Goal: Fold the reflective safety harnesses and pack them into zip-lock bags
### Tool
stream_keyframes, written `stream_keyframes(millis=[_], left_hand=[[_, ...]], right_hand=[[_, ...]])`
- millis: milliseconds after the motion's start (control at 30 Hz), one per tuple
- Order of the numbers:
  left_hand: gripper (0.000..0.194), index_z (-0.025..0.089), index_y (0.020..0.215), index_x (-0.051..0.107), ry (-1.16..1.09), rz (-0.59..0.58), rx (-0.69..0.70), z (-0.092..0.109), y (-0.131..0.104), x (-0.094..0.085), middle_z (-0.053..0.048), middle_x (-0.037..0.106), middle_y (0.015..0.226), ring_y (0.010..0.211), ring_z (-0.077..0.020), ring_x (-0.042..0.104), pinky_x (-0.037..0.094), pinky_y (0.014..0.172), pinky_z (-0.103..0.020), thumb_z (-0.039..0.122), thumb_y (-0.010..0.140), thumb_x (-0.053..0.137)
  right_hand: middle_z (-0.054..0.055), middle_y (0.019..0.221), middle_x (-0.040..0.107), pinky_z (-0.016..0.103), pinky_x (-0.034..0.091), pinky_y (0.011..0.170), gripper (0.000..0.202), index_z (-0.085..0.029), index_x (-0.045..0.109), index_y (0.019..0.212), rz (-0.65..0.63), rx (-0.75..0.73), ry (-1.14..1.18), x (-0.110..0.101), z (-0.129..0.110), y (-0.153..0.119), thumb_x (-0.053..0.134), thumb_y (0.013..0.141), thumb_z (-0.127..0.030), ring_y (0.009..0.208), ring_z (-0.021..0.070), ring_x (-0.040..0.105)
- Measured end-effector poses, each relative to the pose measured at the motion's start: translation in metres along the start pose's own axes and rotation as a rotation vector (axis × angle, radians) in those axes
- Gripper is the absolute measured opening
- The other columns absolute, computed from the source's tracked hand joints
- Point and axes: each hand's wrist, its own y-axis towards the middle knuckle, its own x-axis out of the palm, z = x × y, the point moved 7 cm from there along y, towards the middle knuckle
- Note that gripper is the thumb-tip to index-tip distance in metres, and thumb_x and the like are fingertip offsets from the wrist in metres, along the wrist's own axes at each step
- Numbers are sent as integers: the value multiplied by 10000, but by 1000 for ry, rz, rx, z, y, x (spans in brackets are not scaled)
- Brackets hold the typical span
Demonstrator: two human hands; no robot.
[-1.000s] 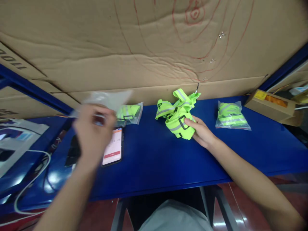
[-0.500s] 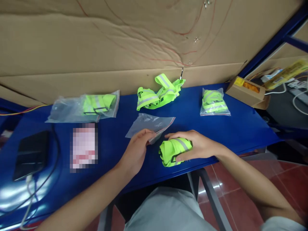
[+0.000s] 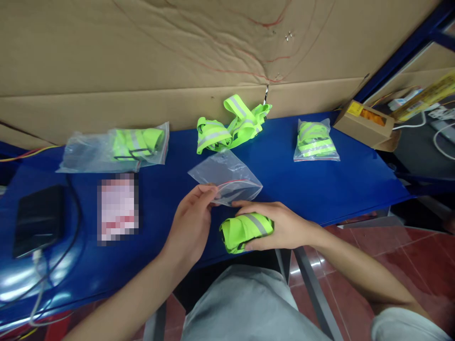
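In the head view, a clear zip bag point(image 3: 223, 168) was held over a blue table point(image 3: 291, 184), pinched narrowly at one corner of its red-lined mouth between the thumb and fingers of the left hand point(image 3: 192, 220). By that corner grip the mouth was apparently kept turned toward the body and within reach of the other hand.

A rolled bundle of yellow-green reflective strap point(image 3: 245, 230) was wrapped by the right hand point(image 3: 286, 227), thumb below and fingers above, probably so that its coils were kept tight. It was held at the table's near edge, just beside the bag; whether the fingertips touched the plastic could not be told.

Behind the bag, loose reflective straps point(image 3: 215, 136) were heaped, crowding its far end. Bagged straps were set at the left point(image 3: 138, 142) and right point(image 3: 316, 142). An open cardboard box point(image 3: 366, 128), a black device point(image 3: 39, 220) and a blurred-out item point(image 3: 118, 206) lay clear of both hands.
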Motion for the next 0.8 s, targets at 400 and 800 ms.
stream_keyframes(millis=[400, 800], left_hand=[[238, 263, 1191, 643, 1134, -645, 802, 12, -65, -6, -48, 704, 1142, 1020, -185, 715, 569, 908, -292, 322, 969, 706], [1133, 210, 1645, 152, 1515, -199, 632, 2, -16, -26, -240, 406, 1639, 1543, -430, 372, 305, 1235, -693, 671, 815, 769]], right_hand=[[49, 1008, 811, 279, 597, 768, 504, -187, 777, 1076, 258, 667, 744, -5, 50, -8, 956, 672, -430, 846, 188, 765], [45, 1056, 796, 299, 593, 793, 524, -212, 763, 1133, 404, 546, 604, -33, 46, -4, 938, 698, -447, 896, 205, 750]])
